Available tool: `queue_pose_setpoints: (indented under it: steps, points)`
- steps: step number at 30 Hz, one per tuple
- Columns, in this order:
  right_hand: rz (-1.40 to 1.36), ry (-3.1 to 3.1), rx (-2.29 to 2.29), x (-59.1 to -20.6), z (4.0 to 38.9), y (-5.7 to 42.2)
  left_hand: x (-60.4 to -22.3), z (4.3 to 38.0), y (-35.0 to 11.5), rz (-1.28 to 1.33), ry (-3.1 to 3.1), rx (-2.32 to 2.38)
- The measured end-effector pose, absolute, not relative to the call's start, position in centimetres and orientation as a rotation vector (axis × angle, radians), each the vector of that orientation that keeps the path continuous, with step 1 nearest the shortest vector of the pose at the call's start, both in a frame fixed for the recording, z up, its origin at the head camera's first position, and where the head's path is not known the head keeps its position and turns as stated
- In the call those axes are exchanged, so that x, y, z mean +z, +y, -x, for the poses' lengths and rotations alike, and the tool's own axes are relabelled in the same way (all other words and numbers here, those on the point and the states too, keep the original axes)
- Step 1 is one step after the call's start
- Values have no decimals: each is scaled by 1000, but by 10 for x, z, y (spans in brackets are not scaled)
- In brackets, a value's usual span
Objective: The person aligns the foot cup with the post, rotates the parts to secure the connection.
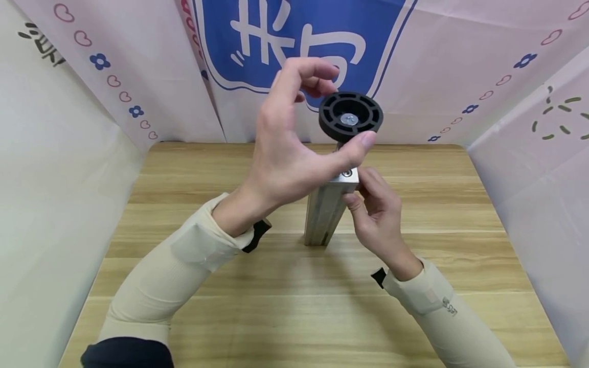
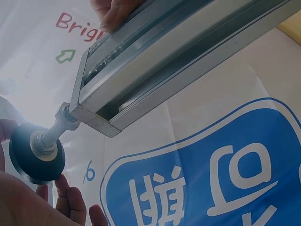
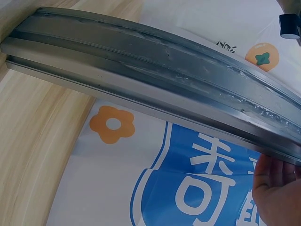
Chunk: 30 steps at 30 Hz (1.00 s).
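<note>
An aluminium profile (image 1: 325,214) stands upright on the table, with a metal end plate on top. From that plate rises a threaded stud (image 2: 57,132) with a nut (image 2: 67,117), bearing a black round levelling foot (image 1: 350,116) with a screw head in its centre. My left hand (image 1: 287,148) holds the foot by its rim: the thumb lies on the near side and the curled fingers are around the far left. Just below the plate, my right hand (image 1: 379,214) grips the profile's right side between thumb and fingers. The right fingertips are partly hidden behind the profile.
The wood-grain table (image 1: 276,317) reaches back to a printed cloth (image 1: 451,66) with a blue sign. White cloth walls (image 1: 60,168) flank both sides. Black wrist mounts (image 1: 258,236) show at both cuffs.
</note>
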State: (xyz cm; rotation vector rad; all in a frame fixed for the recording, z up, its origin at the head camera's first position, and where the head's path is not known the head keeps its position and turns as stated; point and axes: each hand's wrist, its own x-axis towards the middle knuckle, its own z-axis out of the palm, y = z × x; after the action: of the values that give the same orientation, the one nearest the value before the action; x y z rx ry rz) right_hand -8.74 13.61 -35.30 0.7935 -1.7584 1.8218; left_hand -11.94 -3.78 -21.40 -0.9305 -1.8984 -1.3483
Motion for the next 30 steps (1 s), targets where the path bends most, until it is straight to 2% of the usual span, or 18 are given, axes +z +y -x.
queue_pose_setpoints:
  steps: [25,30]
  points:
    - [-767,-1808,1801,-350,86,137,-218,122,-40,1215,-1842,-1537]
    - [-784,-1784,1808,-351,87,137,-219,121,-39,1157,-1822,-1496]
